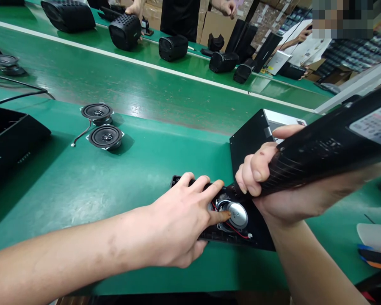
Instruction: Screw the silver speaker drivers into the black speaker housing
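Observation:
My left hand (pixel 180 216) presses down on a black panel (pixel 260 233) lying flat on the green table. Its fingers touch the silver back of a small speaker (pixel 238 214) mounted in the panel, with red wires beside it. My right hand (pixel 273 182) grips a black electric screwdriver (pixel 330 148) that slants down from the upper right. The tool's tip meets the panel just left of the speaker's top edge. Another black panel (pixel 249 137) lies right behind my hands.
Two loose speaker drivers (pixel 101 127) sit on the table at left, and a black box (pixel 9 135) lies at the far left edge. Beyond a green conveyor (pixel 130 84), several black speaker housings stand where another person works. Plastic items (pixel 374 245) lie at right.

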Tool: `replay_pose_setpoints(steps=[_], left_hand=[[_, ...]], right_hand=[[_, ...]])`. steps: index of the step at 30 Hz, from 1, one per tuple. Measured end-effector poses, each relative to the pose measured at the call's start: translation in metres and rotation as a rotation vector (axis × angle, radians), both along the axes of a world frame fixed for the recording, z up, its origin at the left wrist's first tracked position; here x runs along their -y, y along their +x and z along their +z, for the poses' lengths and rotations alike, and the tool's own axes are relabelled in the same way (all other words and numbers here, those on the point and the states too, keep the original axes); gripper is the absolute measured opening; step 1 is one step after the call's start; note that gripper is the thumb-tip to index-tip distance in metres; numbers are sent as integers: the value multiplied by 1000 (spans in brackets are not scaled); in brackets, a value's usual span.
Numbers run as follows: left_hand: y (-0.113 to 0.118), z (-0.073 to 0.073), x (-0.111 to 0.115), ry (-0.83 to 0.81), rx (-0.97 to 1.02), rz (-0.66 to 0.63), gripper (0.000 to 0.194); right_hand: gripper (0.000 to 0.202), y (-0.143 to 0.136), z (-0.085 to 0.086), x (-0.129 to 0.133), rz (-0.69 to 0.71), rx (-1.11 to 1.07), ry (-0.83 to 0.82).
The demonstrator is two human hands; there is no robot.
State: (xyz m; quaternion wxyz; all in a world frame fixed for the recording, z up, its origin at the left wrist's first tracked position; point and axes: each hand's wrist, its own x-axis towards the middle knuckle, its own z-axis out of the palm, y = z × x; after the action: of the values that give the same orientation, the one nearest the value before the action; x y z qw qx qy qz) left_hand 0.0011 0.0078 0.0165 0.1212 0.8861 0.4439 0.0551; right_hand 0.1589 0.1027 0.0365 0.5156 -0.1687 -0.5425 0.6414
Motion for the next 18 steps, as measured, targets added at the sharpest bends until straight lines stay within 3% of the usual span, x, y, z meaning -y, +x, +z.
replay_pose_setpoints(steps=[14,18], left_hand=[[-1,-5,1,10,8,12,63],[-2,-7,4,18,21,10,66]], right_hand=[[56,-2,-6,2,-8,-24,-24],[47,6,10,2,-107,-44,23]])
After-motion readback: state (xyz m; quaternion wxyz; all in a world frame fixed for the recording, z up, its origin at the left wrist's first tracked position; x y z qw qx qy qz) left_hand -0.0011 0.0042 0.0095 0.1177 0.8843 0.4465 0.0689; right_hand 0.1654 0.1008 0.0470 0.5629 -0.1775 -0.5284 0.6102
